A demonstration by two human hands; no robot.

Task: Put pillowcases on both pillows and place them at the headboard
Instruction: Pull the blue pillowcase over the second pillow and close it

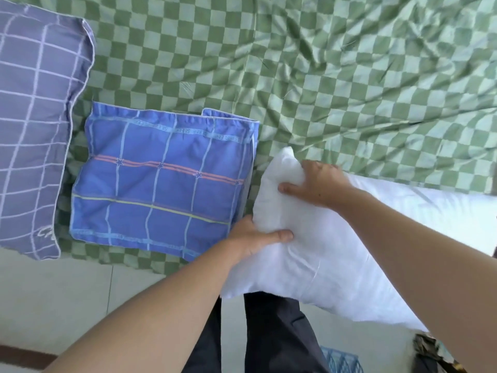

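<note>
A bare white pillow [336, 254] lies across the bed's near edge, its left end raised. My left hand [255, 238] grips that end from below, thumb on top. My right hand [320, 184] grips the same end from above, near its upper corner. Just left of the pillow a folded blue plaid pillowcase [161, 184] lies flat on the bed. At the far left sits a second pillow in a purple grid-pattern case [35, 125].
The bed is covered by a wrinkled green-and-white checkered sheet [322, 63]. Pale floor tiles [67, 300] show below the bed edge. My dark trousers [269, 340] are at the bottom, with a blue basket [338, 362] beside them.
</note>
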